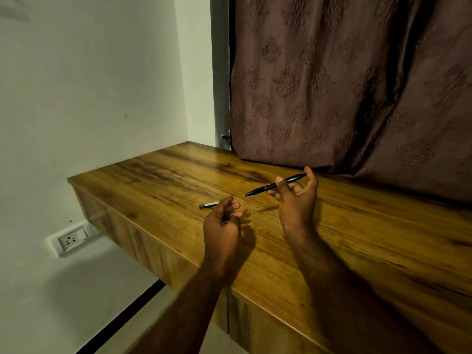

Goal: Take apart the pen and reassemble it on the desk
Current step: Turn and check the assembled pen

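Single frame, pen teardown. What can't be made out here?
Head view only:
- Grey piece: one end is hidden by fingers of the left hand; too small to identify.
- Left hand's contents: its curled fingers hide whether it holds anything.
- Pen: its middle is covered by the right hand, so any seam is hidden.
- Desk: right end cut off by the frame edge.

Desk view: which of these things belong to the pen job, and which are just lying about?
Belongs to the job:
black pen, pinched in the right hand
small grey piece, likely a pen part, lying on the desk just beyond the left hand

Just there:
patterned curtain
wall socket below the desk
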A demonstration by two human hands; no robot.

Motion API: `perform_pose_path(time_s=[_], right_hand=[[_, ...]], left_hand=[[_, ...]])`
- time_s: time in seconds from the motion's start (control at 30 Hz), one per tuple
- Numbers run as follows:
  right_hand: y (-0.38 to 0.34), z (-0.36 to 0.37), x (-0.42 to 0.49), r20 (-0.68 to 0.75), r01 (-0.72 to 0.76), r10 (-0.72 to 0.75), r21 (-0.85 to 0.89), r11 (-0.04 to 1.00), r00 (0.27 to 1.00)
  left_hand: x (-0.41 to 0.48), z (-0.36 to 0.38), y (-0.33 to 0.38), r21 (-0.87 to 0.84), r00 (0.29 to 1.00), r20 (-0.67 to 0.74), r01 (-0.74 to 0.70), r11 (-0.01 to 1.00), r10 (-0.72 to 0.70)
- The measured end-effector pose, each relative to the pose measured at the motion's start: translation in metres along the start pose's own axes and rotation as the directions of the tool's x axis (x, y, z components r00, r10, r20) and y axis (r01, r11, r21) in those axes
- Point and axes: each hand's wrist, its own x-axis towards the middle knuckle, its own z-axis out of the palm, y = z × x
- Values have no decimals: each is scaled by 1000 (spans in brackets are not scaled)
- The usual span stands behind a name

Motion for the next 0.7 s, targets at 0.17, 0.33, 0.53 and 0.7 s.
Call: perform_pose_path(time_s=[0.17, 0.33, 0.53, 0.7], right_hand=[[1, -2, -1, 6, 9, -9, -5, 1000, 1000], [1, -1, -2, 27, 2, -2, -1, 1000, 1000], [-1, -2, -1, -26, 7, -7, 12, 1000, 1000], [-2, -3, -2, -19, 27, -27, 2, 1000, 999]], left_hand=[[-4, -2, 2, -15, 999, -40, -23, 1000, 23], [-3, -2, 1, 16, 999, -37, -28, 999, 29], [1, -4, -2, 24, 1000, -22, 1, 1000, 0], [0, -4, -3, 57, 1000, -10, -14, 998, 15]])
